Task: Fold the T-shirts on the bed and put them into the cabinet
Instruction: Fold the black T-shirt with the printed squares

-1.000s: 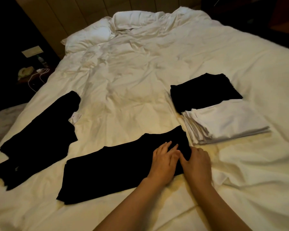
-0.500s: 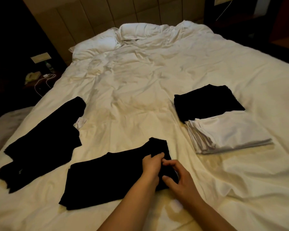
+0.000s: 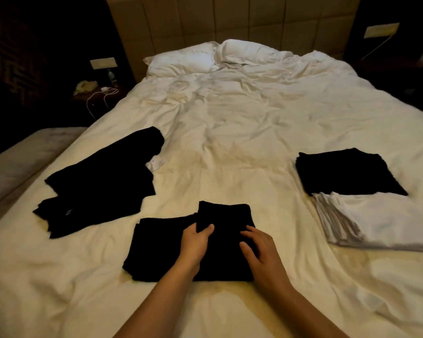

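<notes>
While both hands work at its near end, the black T-shirt [image 3: 161,242] lies on the bed [image 3: 242,142] just in front of the person, a soft matte rectangle with its right part doubled over into a thicker, squarer flap. Left hand [image 3: 195,242]: thumb and fingers pinch the flap's left edge, cloth caught between them. Right hand [image 3: 260,250]: fingers spread and only slightly bent, lying on top of the folded layer, pressing, gripping nothing.

Bed cover is cream-white, smooth weave, heavily creased, ridges fanning toward two plump white pillows [image 3: 213,57] at a padded, panelled tan headboard [image 3: 230,18].

Left of the work, well apart: a loose black garment [image 3: 100,184], long and irregular in outline, unfolded, with a small white tag [image 3: 155,163] at its right edge.

Right of the work, well apart: a folded black shirt [image 3: 344,172], flat square, and touching its near edge a folded white stack [image 3: 381,220], layered edges showing as thin grey lines on its left side.

Dark bedside area at far left holds a white cable [image 3: 100,96] in loose loops and a pale object too dim to identify
</notes>
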The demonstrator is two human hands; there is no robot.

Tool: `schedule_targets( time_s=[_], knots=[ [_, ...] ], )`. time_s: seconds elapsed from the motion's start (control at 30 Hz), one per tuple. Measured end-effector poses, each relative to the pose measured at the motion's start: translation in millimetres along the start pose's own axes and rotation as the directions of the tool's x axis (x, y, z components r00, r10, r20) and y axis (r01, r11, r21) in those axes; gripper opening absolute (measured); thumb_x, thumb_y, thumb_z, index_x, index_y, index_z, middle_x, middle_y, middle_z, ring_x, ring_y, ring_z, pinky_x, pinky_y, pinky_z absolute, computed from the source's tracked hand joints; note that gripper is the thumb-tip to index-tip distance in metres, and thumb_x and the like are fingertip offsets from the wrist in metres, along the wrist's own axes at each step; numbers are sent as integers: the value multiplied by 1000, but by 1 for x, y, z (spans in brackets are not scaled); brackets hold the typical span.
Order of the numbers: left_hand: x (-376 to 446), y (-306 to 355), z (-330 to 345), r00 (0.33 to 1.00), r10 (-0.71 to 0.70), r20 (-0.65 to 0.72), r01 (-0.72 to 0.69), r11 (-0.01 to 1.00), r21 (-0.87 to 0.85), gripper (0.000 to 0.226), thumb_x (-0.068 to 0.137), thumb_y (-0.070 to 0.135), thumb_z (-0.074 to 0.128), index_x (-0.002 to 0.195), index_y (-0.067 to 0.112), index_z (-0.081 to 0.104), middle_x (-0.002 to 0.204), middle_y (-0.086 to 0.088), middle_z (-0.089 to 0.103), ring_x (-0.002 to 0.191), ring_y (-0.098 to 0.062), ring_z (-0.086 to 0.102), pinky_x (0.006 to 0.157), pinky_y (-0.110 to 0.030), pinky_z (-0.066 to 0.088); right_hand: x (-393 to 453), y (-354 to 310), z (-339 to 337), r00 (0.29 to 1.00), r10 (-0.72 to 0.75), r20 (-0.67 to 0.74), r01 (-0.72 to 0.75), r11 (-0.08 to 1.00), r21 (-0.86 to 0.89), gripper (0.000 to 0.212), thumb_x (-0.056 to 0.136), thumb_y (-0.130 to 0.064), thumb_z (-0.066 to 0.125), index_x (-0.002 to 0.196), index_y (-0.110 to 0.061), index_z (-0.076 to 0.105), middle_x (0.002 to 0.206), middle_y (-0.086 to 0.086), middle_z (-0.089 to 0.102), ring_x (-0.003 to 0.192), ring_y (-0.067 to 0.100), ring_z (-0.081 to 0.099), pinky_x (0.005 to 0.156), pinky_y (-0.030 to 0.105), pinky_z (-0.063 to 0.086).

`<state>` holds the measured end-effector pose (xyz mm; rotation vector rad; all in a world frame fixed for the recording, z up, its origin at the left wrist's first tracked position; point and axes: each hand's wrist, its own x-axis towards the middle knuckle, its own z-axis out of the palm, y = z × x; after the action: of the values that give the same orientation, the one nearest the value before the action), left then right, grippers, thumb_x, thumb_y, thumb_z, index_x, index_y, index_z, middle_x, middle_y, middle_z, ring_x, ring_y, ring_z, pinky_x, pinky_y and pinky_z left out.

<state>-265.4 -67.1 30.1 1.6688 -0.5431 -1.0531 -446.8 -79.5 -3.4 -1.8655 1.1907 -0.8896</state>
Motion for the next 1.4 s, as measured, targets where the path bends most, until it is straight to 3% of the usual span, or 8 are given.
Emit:
schedule_targets(
  time_s=[0.27, 0.6, 0.7, 0.8, 0.9, 1.0, 1.2, 1.4],
  knots=[
    [22, -6, -117, 993, 40, -111, -30, 996, 86, 25, 99, 27, 62, 122, 17, 68, 109, -1, 73, 99, -22, 69, 94, -45, 55, 19, -34, 56, 998, -37, 53, 43, 992, -117, 34, 98, -28, 58, 132, -25, 58, 138, -15, 47, 132, 5, 39, 110, 23, 30],
    [37, -24, -182, 918, 200, -343, -43, 910, 413, 29, 93, 38, 66, 90, 9, 64, 86, -4, 67, 83, -26, 64, 71, -38, 50, 20, -49, 99, 986, -61, 153, 95, 970, -223, 29, 99, -30, 57, 127, -22, 63, 140, -10, 50, 136, 6, 35, 114, 23, 26],
    [43, -28, -189, 940, 157, -302, -2, 889, 458, 38, 89, 46, 68, 106, 13, 64, 105, -3, 64, 96, -26, 63, 82, -40, 52, 19, -49, 102, 1000, -2, -11, 0, 982, -190, 30, 97, -25, 58, 127, -18, 60, 138, -7, 46, 134, 10, 37, 112, 27, 30],
    [44, -22, -189, 981, 46, -190, 47, 889, 455, 43, 88, 50, 69, 103, 12, 57, 100, 1, 63, 92, -23, 63, 74, -34, 48, 18, -52, 102, 964, 229, -134, -231, 973, 2, 36, 96, -28, 59, 129, -16, 52, 124, -2, 56, 116, 17, 54, 96, 29, 45],
    [47, -21, -193, 988, -124, -93, 140, 970, 198, 60, 68, 57, 81, 99, 9, 65, 94, -6, 75, 88, -26, 72, 83, -45, 59, 27, -65, 97, 878, 479, -21, -454, 844, 286, 30, 96, -32, 61, 116, -11, 56, 105, 2, 65, 93, 15, 62, 72, 25, 48],
    [45, -22, -197, 977, -212, 7, 212, 976, 48, 57, 70, 47, 86, 108, 7, 68, 96, -10, 77, 88, -30, 75, 84, -49, 60, 39, -66, 91, 824, 554, 123, -553, 736, 391, 24, 92, -32, 67, 99, -9, 62, 93, 7, 69, 86, 20, 66, 71, 31, 54],
    [31, -14, -193, 971, -203, 128, 212, 975, -60, 40, 86, 31, 77, 115, 5, 69, 102, -14, 76, 95, -33, 74, 95, -52, 55, 48, -52, 75, 826, 490, 281, -564, 718, 408, 36, 92, -22, 68, 125, -7, 64, 108, 7, 73, 100, 22, 70, 83, 31, 56],
    [14, 3, -164, 929, -263, 260, 281, 959, -36, 41, 90, 32, 71, 118, 3, 68, 108, -19, 74, 100, -35, 71, 84, -39, 58, 45, -54, 36, 868, 443, 225, -495, 723, 482, 17, 95, -10, 61, 109, -19, 64, 104, 4, 72, 95, 20, 69, 71, 26, 55]
  ],
)
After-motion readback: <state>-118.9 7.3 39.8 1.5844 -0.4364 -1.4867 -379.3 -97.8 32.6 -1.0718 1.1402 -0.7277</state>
